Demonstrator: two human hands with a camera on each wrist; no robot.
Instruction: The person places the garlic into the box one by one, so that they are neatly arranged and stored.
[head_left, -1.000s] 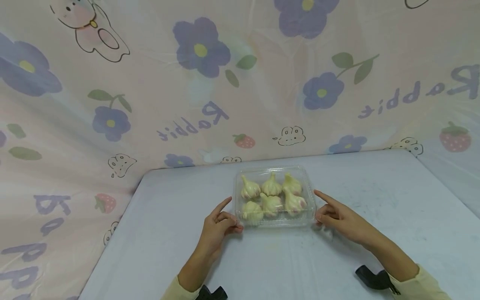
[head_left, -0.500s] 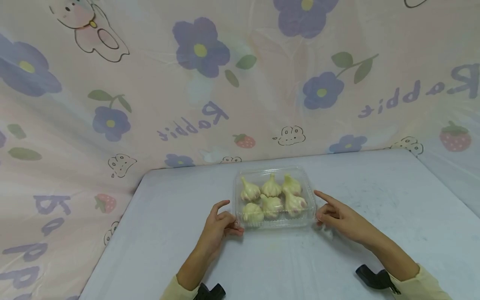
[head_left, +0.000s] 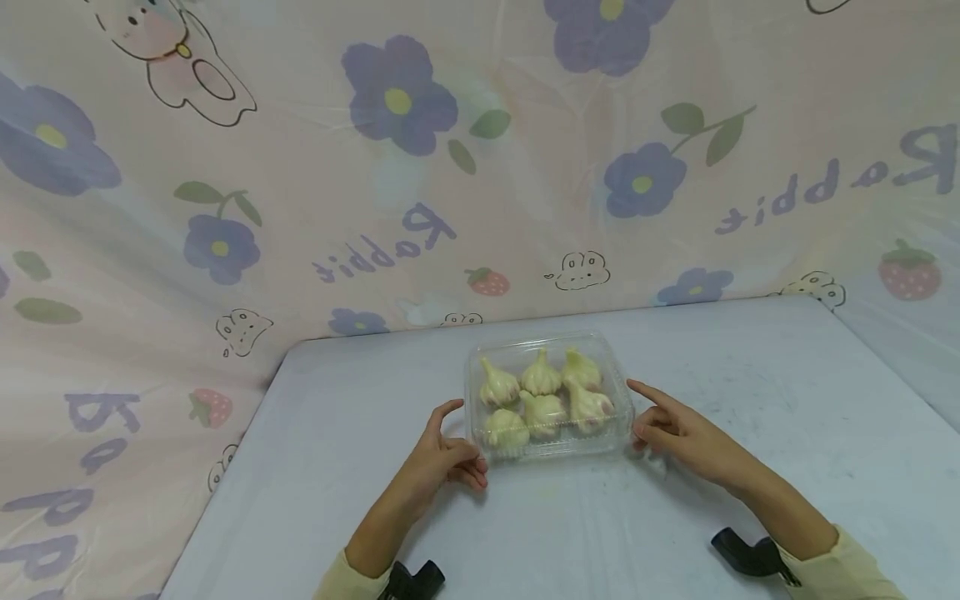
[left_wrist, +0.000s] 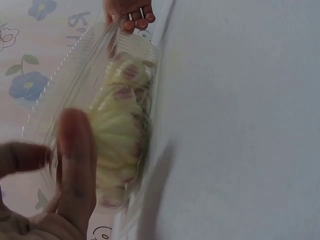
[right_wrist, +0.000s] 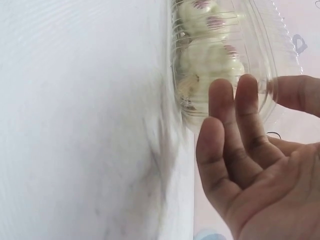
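Observation:
A clear plastic clamshell box (head_left: 551,450) with its lid down sits on the table, several garlic bulbs (head_left: 543,412) inside in two rows. At its near left corner is my left hand (head_left: 431,471), thumb and fingers either side of the rim, index finger pointing up alongside. The left wrist view has that thumb and a fingertip (left_wrist: 75,135) close about the box's edge. My right hand (head_left: 686,437) pinches the rim at the near right corner, its index finger stretched along the right side. In the right wrist view, its thumb (right_wrist: 295,92) meets the lid's flange, other fingers below.
The table (head_left: 360,417) has a white cover. A curtain (head_left: 525,208) printed with flowers and rabbits hangs behind and to the left. Black wrist mounts (head_left: 750,554) sit at both pale yellow sleeves (head_left: 836,567).
My left hand has slid slightly down and toward the front, its lower fingers spreading from the corner. The box has turned or shifted very slightly. My right hand stays put.

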